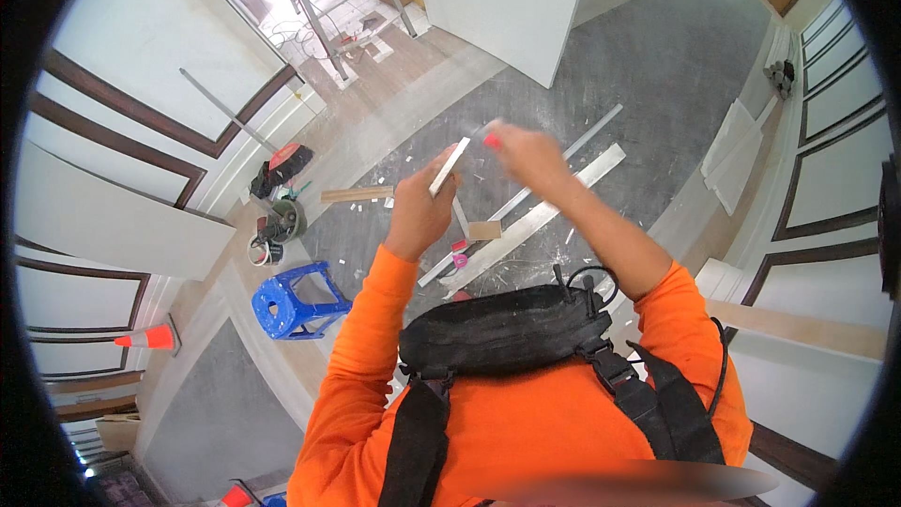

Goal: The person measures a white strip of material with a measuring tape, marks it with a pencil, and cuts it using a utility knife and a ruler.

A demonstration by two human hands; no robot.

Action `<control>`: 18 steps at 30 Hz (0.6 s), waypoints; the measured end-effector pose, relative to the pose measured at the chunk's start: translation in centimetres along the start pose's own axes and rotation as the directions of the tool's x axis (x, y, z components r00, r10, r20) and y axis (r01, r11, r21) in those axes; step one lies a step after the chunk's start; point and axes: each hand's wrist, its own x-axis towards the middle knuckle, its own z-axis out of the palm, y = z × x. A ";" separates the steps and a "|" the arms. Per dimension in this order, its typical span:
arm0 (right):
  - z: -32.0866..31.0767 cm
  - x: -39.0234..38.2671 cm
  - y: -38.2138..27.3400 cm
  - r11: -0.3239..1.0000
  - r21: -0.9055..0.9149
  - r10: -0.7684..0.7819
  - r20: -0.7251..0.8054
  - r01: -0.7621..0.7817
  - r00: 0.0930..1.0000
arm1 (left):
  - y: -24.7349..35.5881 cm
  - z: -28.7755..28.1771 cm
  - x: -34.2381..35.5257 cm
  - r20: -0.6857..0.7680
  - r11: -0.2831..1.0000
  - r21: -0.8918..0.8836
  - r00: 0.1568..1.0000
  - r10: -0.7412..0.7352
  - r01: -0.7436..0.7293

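My left hand is closed around a short, narrow white strip, which points up and away from me. Just to its right my right hand, smeared by motion, grips a small red-handled tool. The tool's far end is blurred near the top of the strip, so I cannot tell its kind or whether it touches. On the grey floor below my hands lie a long white board, a thin metal-looking strip, a small brown block and a pink roll-like item. A wooden strip lies left of my left hand.
A blue plastic stool stands at left, near buckets and a long-handled broom. An orange cone is farther left. A large white panel and a stepladder stand ahead. White sheets lean at right.
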 end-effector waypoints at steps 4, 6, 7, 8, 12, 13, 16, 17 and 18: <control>-0.7 1.7 4.5 0.953 0.105 0.285 0.002 -0.284 0.958 | 1.9 -3.3 0.5 -0.050 0.969 -0.204 0.987 -0.150 0.137; -0.4 2.0 3.8 0.888 0.382 0.265 0.027 -0.255 0.964 | 0.6 -4.3 1.7 -0.167 0.936 -0.342 0.975 -0.147 0.082; 0.3 1.6 3.7 0.803 0.542 0.249 0.068 -0.245 0.966 | 0.0 -4.1 2.6 -0.192 0.886 -0.454 0.962 -0.194 0.088; 0.8 1.5 2.9 0.686 0.692 0.216 0.103 -0.226 0.971 | 0.0 -4.0 3.6 -0.220 0.832 -0.549 0.946 -0.237 0.081; -0.2 0.0 2.3 0.173 0.794 0.247 0.538 -0.583 0.806 | -1.4 -0.9 8.7 -0.341 0.599 -0.798 0.866 -0.365 -0.062; 0.3 0.1 2.8 0.071 0.830 0.299 0.511 -0.552 0.806 | -1.8 0.2 10.2 -0.351 0.616 -0.785 0.861 -0.368 -0.057; -0.3 2.0 5.4 -0.109 0.865 0.341 0.495 -0.490 0.799 | -3.6 1.7 12.7 -0.312 0.727 -0.684 0.878 -0.363 0.058; -0.3 1.9 7.8 -0.149 0.871 0.322 0.491 -0.468 0.810 | -4.4 1.2 13.1 -0.247 0.783 -0.605 0.900 -0.358 0.145; 0.4 2.1 11.2 -0.064 0.890 0.422 0.435 -0.452 0.795 | -4.9 1.6 14.0 -0.238 0.846 -0.498 0.908 -0.346 0.192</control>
